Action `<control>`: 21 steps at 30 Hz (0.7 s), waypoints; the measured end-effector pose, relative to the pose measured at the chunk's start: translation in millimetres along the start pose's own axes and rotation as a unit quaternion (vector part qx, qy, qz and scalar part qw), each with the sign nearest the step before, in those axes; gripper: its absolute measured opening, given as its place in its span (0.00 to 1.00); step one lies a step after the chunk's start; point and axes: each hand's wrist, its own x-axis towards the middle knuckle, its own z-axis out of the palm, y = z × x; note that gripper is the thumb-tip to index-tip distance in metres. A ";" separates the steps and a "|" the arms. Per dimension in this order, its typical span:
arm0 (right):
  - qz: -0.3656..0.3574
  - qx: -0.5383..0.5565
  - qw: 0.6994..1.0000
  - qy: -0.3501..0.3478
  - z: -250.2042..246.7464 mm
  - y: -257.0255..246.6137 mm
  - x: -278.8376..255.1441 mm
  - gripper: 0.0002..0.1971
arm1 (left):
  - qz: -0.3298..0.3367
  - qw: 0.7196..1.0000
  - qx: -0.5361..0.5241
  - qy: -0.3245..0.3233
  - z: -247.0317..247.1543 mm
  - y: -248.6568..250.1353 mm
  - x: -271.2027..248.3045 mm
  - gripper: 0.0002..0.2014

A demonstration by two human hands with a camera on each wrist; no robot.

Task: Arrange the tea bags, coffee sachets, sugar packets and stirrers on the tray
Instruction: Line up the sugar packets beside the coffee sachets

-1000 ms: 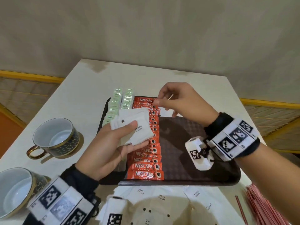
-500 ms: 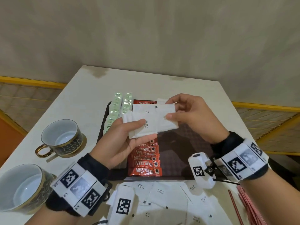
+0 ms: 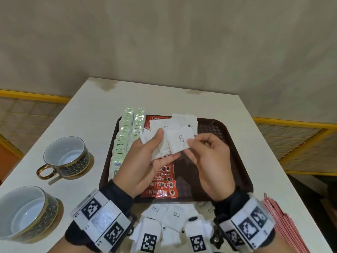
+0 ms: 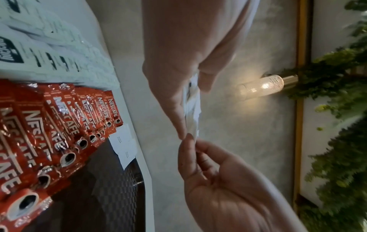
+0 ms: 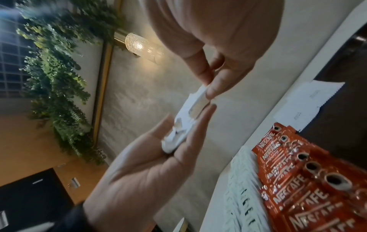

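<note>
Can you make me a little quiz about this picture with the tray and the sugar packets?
1. True or false: the red coffee sachets lie in a row on the tray.
2. Which hand holds the fanned stack of sugar packets? A) left hand B) right hand C) neither
3. Fill in: the two cups stand on the table to the ____ of the tray.

Key: 1. True. 2. A; the right hand only pinches the front packet's edge. 3. Left.
</note>
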 end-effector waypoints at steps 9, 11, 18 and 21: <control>-0.044 -0.136 0.989 -0.039 5.1 16.5 -12.4 0.16 | 0.058 0.993 0.107 0.009 -0.4 -8.8 0.3 0.18; -0.110 -0.229 0.966 -0.048 -0.6 12.0 -11.7 0.20 | 0.055 0.991 0.125 0.001 -3.4 -5.4 0.5 0.18; -0.366 -0.545 0.724 -0.211 -10.7 -25.0 8.4 0.17 | 0.021 0.978 0.201 -0.046 -7.0 -0.1 -4.9 0.21; -0.377 -0.595 0.668 -0.240 -10.2 -25.9 12.3 0.15 | -0.002 0.983 0.178 -0.052 -7.2 0.9 -5.8 0.18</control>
